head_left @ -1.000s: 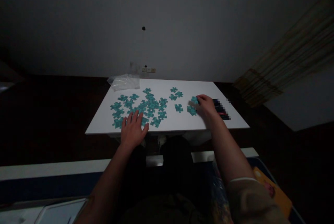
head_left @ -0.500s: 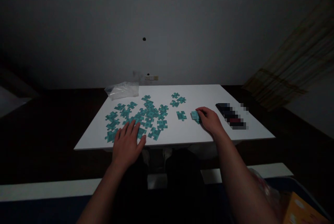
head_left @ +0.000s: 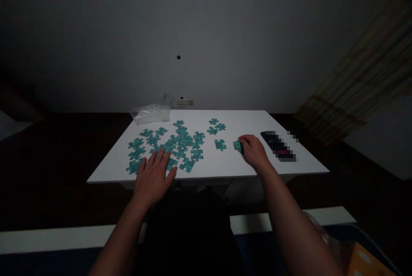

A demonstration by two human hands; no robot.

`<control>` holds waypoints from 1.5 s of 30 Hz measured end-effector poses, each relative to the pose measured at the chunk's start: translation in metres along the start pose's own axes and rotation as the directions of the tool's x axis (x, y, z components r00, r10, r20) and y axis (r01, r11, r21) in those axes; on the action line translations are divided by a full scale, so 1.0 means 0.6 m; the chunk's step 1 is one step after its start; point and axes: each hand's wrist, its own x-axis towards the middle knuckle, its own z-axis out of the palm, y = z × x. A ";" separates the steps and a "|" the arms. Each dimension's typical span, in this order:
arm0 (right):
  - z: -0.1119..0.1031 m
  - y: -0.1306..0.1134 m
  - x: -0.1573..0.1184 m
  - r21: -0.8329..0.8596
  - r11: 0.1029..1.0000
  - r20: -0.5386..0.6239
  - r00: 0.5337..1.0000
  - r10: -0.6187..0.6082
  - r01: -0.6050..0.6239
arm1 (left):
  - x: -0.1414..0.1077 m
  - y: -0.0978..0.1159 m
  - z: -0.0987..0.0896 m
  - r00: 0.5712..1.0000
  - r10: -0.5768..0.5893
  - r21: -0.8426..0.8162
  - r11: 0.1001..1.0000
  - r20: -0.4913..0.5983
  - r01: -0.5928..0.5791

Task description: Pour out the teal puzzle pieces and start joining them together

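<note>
Head view: the right hand (head_left: 254,151) keeps a narrow grip on a teal puzzle piece (head_left: 237,146) at center right of the white surface (head_left: 212,164). The left hand (head_left: 152,177) lies wide open by the scattered puzzle pieces (head_left: 180,145), below a crumpled clear plastic bag (head_left: 150,113) at upper left, its contents unclear.

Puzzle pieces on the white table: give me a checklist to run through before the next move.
1. Right hand firmly gripping the teal puzzle piece: cannot tell; fingers touch it, grip unclear.
2. Left hand lying flat beside the pile of pieces: ok.
3. All pieces on the white table, none over its edge: ok.
4. Right hand apart from the blurred dark object: ok.
5. Pieces in the pile lying separately: not ok; many touch or overlap.
6. Light on the table: not ok; dim.
</note>
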 end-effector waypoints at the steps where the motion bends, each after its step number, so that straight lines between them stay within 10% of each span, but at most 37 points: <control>1: -0.001 -0.003 0.000 -0.001 1.000 -0.003 1.000 0.008 -0.008 | 0.001 0.002 -0.003 1.000 -0.004 -0.003 1.000 0.008 0.004; 16: -0.030 -0.065 -0.008 -0.083 0.992 0.052 0.994 0.097 -0.092 | 0.014 0.025 -0.036 0.988 -0.065 -0.050 0.996 0.141 0.073; 31: -0.026 -0.029 -0.011 -0.136 0.990 -0.022 0.999 -0.037 0.033 | 0.054 -0.034 -0.050 0.988 -0.062 -0.059 0.996 0.139 0.070; 39: 0.091 -0.246 0.007 -0.157 0.918 0.158 0.926 -0.342 0.365 | 0.056 -0.040 -0.038 0.992 -0.026 -0.094 0.995 0.123 0.037; 45: 0.244 -0.380 0.064 -0.287 0.931 0.371 0.922 -0.111 0.227 | 0.050 -0.040 -0.038 0.991 -0.017 -0.159 0.987 0.130 0.038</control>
